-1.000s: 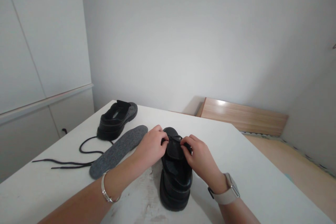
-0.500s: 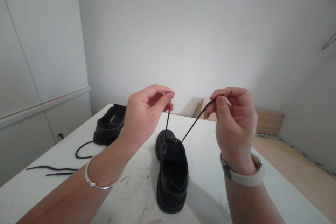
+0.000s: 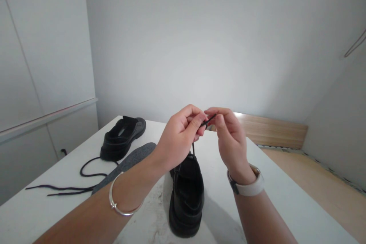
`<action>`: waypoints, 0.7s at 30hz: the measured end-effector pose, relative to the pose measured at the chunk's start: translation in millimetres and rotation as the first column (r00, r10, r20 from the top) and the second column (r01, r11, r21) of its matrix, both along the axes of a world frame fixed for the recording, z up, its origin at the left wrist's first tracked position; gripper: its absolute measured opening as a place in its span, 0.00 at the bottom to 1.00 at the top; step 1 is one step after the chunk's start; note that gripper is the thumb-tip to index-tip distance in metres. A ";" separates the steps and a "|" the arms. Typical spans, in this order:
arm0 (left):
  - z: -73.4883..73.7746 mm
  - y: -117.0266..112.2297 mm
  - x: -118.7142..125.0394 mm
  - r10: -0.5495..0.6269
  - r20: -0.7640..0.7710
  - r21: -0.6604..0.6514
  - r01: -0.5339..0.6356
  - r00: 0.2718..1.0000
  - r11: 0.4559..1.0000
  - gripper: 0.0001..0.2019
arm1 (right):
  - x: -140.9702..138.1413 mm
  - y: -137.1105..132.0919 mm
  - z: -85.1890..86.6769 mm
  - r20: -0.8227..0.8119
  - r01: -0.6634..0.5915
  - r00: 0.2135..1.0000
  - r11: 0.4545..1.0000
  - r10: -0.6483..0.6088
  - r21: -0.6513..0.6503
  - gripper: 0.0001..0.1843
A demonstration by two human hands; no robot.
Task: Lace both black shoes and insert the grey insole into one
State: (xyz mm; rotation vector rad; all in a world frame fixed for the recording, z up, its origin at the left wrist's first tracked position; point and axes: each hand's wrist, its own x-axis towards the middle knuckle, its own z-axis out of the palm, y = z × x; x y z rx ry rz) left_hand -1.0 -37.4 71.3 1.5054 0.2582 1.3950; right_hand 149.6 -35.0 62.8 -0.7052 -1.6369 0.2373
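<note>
A black shoe (image 3: 186, 198) stands on the white table (image 3: 274, 198), toe pointing away from me. Its thin black lace (image 3: 193, 148) rises from the front eyelets to my fingers. My left hand (image 3: 178, 137), with a silver bracelet on the wrist, and my right hand (image 3: 230, 139), with a pale watch on the wrist, are raised above the shoe and nearly touch. Both pinch the lace ends (image 3: 207, 121) between thumb and fingers.
A second black shoe (image 3: 122, 138) sits at the far left of the table. A grey insole (image 3: 128, 162) lies beside it and a loose black lace (image 3: 71, 183) trails to the left. White cabinets stand at the left. A wooden board (image 3: 271, 129) lies behind the table.
My hands first lifted from the shoe's front with a lace end each and held them apart. They have since come together above the shoe and dropped a little.
</note>
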 end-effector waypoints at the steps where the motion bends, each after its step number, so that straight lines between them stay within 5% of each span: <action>1: -0.3 -0.2 -0.8 0.026 -0.007 0.005 -0.026 1.000 1.000 0.08 | 7.4 7.5 -10.4 0.050 0.040 0.998 0.994 -0.035 -0.105 0.11; 4: -0.8 -1.1 -1.6 0.055 -0.051 0.010 -0.055 0.997 0.998 0.08 | 27.1 28.9 -43.6 0.453 0.201 0.892 0.895 0.001 -0.398 0.10; 7: -0.1 -2.9 0.0 0.037 -0.099 0.012 -0.036 0.994 0.999 0.08 | 32.7 37.9 -65.8 0.597 0.230 0.792 0.845 0.125 -0.482 0.05; 14: 1.0 -6.2 -1.4 -0.035 -0.168 0.039 0.042 0.985 0.998 0.08 | 16.5 27.3 -59.3 0.647 0.194 0.756 0.908 0.102 -0.371 0.13; 18: 3.3 -8.3 -6.3 -0.045 -0.168 0.024 0.050 0.985 0.998 0.07 | 18.5 26.4 -54.6 0.701 0.197 0.710 0.938 0.064 -0.285 0.09; 21: 5.4 -9.8 -8.4 -0.023 -0.166 0.028 0.028 0.986 0.999 0.07 | 17.6 28.3 -51.9 0.656 0.169 0.754 0.954 0.038 -0.249 0.09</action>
